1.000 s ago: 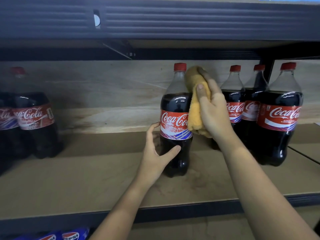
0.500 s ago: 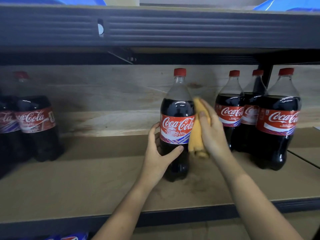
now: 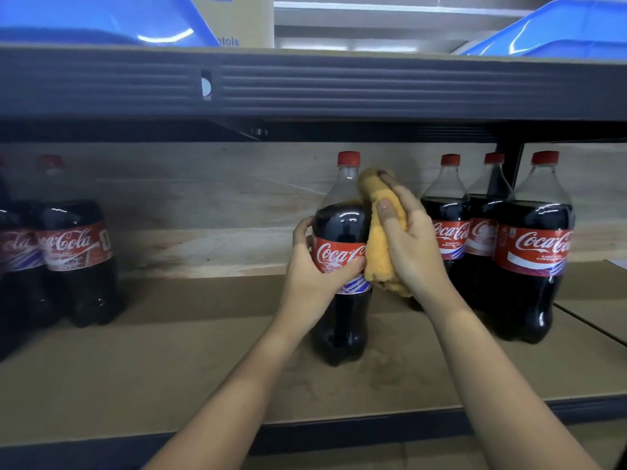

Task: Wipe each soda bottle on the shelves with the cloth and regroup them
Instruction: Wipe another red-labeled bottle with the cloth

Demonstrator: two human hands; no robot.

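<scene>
On shelf (image 3: 169, 368): left hand (image 3: 307, 283) grips cola-filled bottle (image 3: 342, 232); right hand (image 3: 412, 252) grips cloth (image 3: 381, 256).

"Coca-Cola" on red labels, all bottles: held btl (image 3: 341, 259), right trio (image 3: 532, 252), left pair (image 3: 73, 245).

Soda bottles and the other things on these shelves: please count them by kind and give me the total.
Soda bottles: 6. One in the left hand at, three on the right at, two on the left at; more may be out of view.
Yellow cloth: 1, held by the right hand.
Blue bins: 2, at.
Total: 9.
</scene>
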